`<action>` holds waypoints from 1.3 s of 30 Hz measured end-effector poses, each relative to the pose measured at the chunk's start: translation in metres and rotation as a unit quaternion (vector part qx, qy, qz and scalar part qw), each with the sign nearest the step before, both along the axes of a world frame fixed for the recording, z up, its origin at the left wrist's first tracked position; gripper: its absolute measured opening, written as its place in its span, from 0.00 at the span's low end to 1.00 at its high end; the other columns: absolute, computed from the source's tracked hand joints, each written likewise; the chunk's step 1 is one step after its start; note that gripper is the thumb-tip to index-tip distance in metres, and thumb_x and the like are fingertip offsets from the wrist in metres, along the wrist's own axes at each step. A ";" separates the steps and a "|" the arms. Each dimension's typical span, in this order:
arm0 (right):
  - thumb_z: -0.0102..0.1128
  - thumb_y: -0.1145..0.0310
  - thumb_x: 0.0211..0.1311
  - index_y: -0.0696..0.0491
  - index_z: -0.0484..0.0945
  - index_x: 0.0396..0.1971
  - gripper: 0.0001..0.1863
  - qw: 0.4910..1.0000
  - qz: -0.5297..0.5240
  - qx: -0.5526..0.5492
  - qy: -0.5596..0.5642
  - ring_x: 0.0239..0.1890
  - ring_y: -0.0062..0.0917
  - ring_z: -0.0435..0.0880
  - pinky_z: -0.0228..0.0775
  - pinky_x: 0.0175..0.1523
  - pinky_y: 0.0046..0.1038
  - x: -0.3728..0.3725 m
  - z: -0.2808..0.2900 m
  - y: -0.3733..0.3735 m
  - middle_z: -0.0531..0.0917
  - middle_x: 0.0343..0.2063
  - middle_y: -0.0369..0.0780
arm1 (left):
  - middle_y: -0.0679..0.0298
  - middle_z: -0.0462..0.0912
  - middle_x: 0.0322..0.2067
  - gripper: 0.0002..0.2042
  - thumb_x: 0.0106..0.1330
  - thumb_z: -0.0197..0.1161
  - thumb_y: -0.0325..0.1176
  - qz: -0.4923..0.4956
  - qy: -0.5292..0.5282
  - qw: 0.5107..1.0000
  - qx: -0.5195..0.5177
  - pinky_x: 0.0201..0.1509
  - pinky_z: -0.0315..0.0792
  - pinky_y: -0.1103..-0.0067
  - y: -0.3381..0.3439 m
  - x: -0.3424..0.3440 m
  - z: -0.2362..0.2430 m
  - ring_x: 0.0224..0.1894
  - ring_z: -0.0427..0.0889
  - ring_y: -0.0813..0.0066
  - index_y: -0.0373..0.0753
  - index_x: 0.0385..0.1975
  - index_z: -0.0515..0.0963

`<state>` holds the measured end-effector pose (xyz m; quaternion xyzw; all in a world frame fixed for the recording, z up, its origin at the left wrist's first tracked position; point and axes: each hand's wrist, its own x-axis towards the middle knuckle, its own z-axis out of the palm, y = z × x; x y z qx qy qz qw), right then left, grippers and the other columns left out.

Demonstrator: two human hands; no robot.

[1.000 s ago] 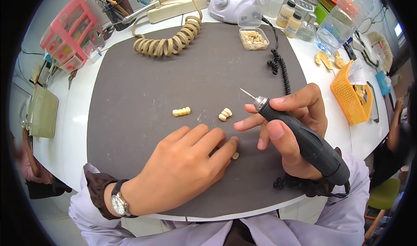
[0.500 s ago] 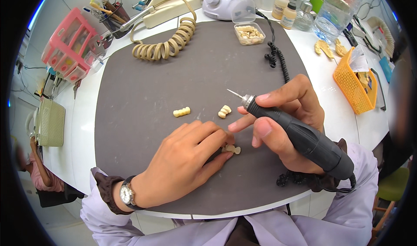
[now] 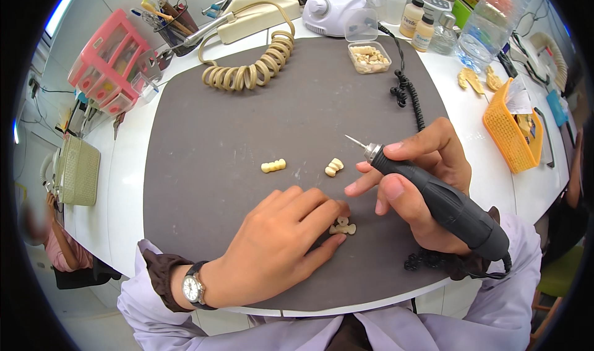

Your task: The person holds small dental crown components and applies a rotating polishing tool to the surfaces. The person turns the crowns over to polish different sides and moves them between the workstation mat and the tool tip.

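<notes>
My right hand (image 3: 427, 184) is closed around a black dental handpiece (image 3: 442, 199), its thin metal bur pointing to the upper left above the mat. Low over the mat, my left hand (image 3: 281, 242) has its thumb and index finger curled round a small cream dental bridge (image 3: 343, 228). The bridge lies at the fingertips and is partly hidden by them. Beyond my left hand, a row of joined tooth crowns (image 3: 273, 166) rests on the mat. Another short piece of joined crowns (image 3: 334, 167) sits near the bur, apart from it.
On the grey mat (image 3: 204, 128), a clear box of tooth pieces (image 3: 370, 58) stands at the back. A coiled beige hose (image 3: 250, 72) lies at back left. Bottles (image 3: 411, 17) and a yellow basket (image 3: 512, 128) stand right; pink drawers (image 3: 108, 60) left. Another person (image 3: 62, 246) sits far left.
The whole view has shifted, moving the scene slightly right and down. More of the bridge shows at my left fingertips. The handpiece stays in my right hand.
</notes>
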<state>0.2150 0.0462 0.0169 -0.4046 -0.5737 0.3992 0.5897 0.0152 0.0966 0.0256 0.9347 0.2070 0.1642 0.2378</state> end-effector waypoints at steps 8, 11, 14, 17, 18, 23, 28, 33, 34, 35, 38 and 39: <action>0.55 0.70 0.60 0.56 0.62 0.42 0.15 1.000 -0.010 -0.008 0.011 0.31 0.30 0.85 0.76 0.32 0.22 -0.003 0.002 0.000 0.78 0.33 0.51 | 0.67 0.75 0.26 0.12 0.51 0.68 0.30 0.013 -0.028 0.999 -0.041 0.32 0.65 0.76 0.004 0.000 -0.006 0.28 0.71 0.69 0.40 0.36 0.78; 0.55 0.69 0.59 0.56 0.62 0.42 0.15 0.999 -0.026 -0.020 0.024 0.30 0.29 0.84 0.76 0.33 0.23 -0.005 0.002 -0.001 0.79 0.32 0.51 | 0.68 0.75 0.25 0.09 0.52 0.67 0.29 0.018 -0.030 0.999 -0.042 0.32 0.65 0.77 0.004 0.000 -0.006 0.28 0.71 0.70 0.40 0.33 0.78; 0.56 0.67 0.59 0.56 0.62 0.42 0.16 0.998 -0.042 -0.041 0.025 0.30 0.28 0.84 0.76 0.34 0.23 -0.005 0.005 -0.001 0.79 0.30 0.50 | 0.68 0.76 0.25 0.08 0.52 0.66 0.28 0.021 -0.037 0.997 -0.064 0.31 0.65 0.77 0.003 0.000 -0.003 0.28 0.71 0.70 0.40 0.31 0.77; 0.56 0.64 0.59 0.56 0.62 0.42 0.17 0.997 -0.050 -0.059 0.017 0.31 0.28 0.84 0.75 0.33 0.22 -0.004 0.007 0.000 0.79 0.29 0.49 | 0.67 0.76 0.25 0.07 0.52 0.66 0.27 0.024 -0.038 0.996 -0.071 0.32 0.66 0.77 0.003 0.001 -0.003 0.28 0.72 0.70 0.39 0.30 0.76; 0.56 0.63 0.59 0.56 0.62 0.42 0.17 0.996 -0.052 -0.065 0.013 0.31 0.28 0.84 0.75 0.33 0.21 -0.004 0.008 0.000 0.79 0.28 0.49 | 0.67 0.76 0.25 0.07 0.53 0.65 0.27 0.024 -0.037 0.996 -0.075 0.32 0.66 0.77 0.003 0.001 -0.003 0.28 0.72 0.71 0.39 0.30 0.76; 0.57 0.63 0.59 0.55 0.63 0.42 0.17 0.995 -0.056 -0.076 0.030 0.32 0.28 0.84 0.75 0.34 0.22 -0.005 0.010 0.001 0.78 0.28 0.48 | 0.65 0.75 0.27 0.06 0.57 0.63 0.26 0.048 -0.063 0.985 -0.156 0.34 0.68 0.80 0.004 0.002 -0.001 0.29 0.74 0.76 0.37 0.32 0.75; 0.57 0.63 0.59 0.55 0.63 0.41 0.17 0.996 -0.051 -0.065 0.021 0.32 0.28 0.84 0.76 0.35 0.23 -0.002 0.008 0.001 0.78 0.27 0.47 | 0.66 0.73 0.32 0.07 0.63 0.59 0.29 0.030 -0.134 0.934 -0.329 0.35 0.68 0.83 0.012 0.000 0.000 0.29 0.73 0.81 0.33 0.37 0.72; 0.57 0.64 0.59 0.56 0.62 0.41 0.18 0.997 -0.062 -0.030 0.025 0.31 0.31 0.85 0.77 0.32 0.24 -0.004 0.006 -0.002 0.78 0.29 0.48 | 0.65 0.70 0.36 0.12 0.68 0.54 0.37 0.073 -0.204 0.800 -0.560 0.33 0.68 0.85 0.017 -0.001 0.004 0.28 0.73 0.80 0.35 0.42 0.68; 0.58 0.65 0.59 0.56 0.62 0.41 0.18 0.998 -0.054 -0.016 0.021 0.31 0.32 0.85 0.77 0.30 0.23 -0.004 0.004 -0.002 0.78 0.30 0.49 | 0.65 0.70 0.35 0.12 0.68 0.54 0.38 0.074 -0.207 0.784 -0.581 0.32 0.68 0.85 0.019 -0.001 0.003 0.27 0.73 0.80 0.35 0.42 0.68; 0.58 0.65 0.59 0.56 0.61 0.41 0.18 0.999 -0.046 -0.003 0.018 0.31 0.33 0.85 0.77 0.29 0.22 -0.004 0.003 -0.003 0.79 0.30 0.50 | 0.66 0.70 0.35 0.12 0.68 0.54 0.39 0.076 -0.210 0.768 -0.601 0.31 0.68 0.86 0.020 -0.001 0.002 0.26 0.74 0.80 0.36 0.42 0.67; 0.59 0.67 0.59 0.57 0.60 0.42 0.19 0.999 -0.031 0.043 -0.013 0.31 0.34 0.85 0.76 0.25 0.21 -0.004 -0.004 -0.002 0.79 0.33 0.53 | 0.66 0.70 0.34 0.13 0.69 0.52 0.41 0.063 -0.177 0.748 -0.637 0.26 0.69 0.86 0.021 -0.004 0.006 0.23 0.74 0.80 0.37 0.41 0.67; 0.59 0.68 0.58 0.57 0.60 0.42 0.19 0.998 -0.023 0.055 -0.023 0.31 0.35 0.85 0.76 0.26 0.22 -0.004 -0.005 -0.002 0.79 0.33 0.54 | 0.66 0.70 0.34 0.13 0.69 0.52 0.41 0.067 -0.182 0.748 -0.635 0.25 0.69 0.86 0.021 -0.004 0.007 0.22 0.75 0.80 0.37 0.41 0.67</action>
